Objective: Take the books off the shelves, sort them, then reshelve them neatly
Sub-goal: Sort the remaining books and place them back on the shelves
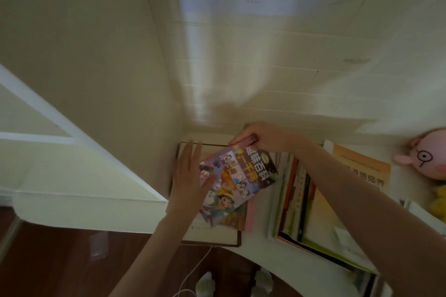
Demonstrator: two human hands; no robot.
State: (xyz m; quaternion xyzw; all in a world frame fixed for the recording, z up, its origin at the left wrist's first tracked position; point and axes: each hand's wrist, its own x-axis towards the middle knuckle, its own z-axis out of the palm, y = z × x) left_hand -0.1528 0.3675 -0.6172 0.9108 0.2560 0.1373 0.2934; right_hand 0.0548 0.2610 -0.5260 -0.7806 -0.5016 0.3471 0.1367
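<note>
Head view: right hand (263, 138) pinches top edge of colourful book (239, 181); left hand (188, 176) lies flat along its left edge.

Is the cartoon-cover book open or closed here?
Closed. The cartoon-cover book shows only its front cover, with no pages spread; the right hand pinches its top edge.

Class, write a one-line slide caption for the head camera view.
Right hand grips a cartoon-covered book by its top edge; the flat left hand rests against it, other books lying alongside.
</note>
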